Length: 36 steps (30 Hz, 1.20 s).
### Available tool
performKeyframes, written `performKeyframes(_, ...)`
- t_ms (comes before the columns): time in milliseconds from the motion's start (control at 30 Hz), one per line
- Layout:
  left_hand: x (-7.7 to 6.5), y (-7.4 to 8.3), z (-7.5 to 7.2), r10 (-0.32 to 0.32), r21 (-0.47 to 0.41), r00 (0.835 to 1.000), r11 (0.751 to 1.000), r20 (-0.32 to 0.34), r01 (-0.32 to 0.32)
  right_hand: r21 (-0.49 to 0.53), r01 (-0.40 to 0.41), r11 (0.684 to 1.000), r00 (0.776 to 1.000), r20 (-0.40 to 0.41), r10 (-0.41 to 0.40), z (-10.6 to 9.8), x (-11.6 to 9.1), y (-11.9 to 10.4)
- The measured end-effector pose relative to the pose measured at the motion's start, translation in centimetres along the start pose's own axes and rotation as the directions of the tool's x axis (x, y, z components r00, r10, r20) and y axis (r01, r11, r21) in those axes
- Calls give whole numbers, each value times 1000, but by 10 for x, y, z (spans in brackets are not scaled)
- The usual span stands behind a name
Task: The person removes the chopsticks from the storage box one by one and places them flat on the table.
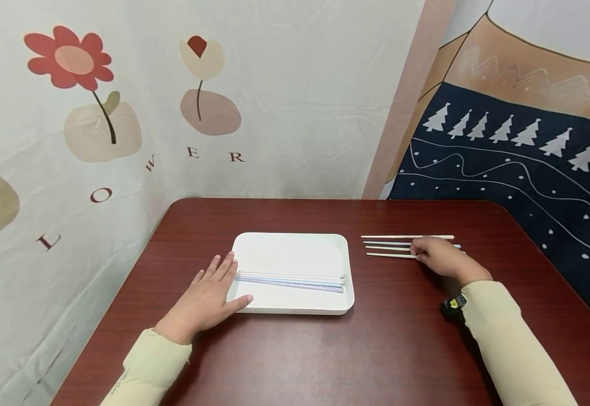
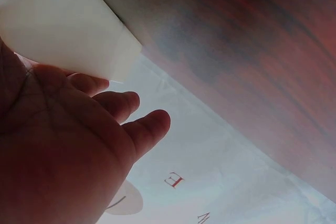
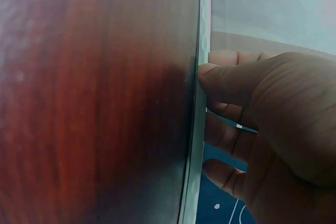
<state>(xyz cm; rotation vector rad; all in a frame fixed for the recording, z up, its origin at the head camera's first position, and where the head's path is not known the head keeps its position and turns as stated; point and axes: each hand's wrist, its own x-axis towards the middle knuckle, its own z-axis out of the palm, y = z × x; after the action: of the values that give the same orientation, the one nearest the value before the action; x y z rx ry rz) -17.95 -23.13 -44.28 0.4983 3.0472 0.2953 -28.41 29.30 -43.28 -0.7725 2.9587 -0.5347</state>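
A white rectangular tray [image 1: 289, 254] lies on the table with several pale chopsticks [image 1: 295, 279], some bluish or lilac, side by side across it. My left hand [image 1: 203, 304] rests at the tray's left rim with fingers spread and straight. In the left wrist view, those fingers lie along the tray's outer wall [image 2: 73, 35]. To the right of the tray, several more chopsticks [image 1: 386, 237] lie roughly parallel. My right hand [image 1: 442, 259] pinches the nearest chopstick [image 1: 388, 255] close to its right end. The right wrist view shows the thumb [image 3: 212, 74] against its side; the hand covers the other right ends.
The dark red wooden table [image 1: 295, 355] has rounded far corners. Behind it hangs a pale cloth [image 1: 300, 113] with printed flowers and letters. A dark blue cloth [image 1: 477, 163] with white trees hangs at the right. A small black device [image 1: 453, 306] sits at the right wrist.
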Motion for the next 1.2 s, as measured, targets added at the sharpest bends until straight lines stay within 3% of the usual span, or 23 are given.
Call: performKeyframes(1200,-2,1,-3,4,3,1000,1000,-13,-4,45,-94,995,992,83,90,-1,2,0)
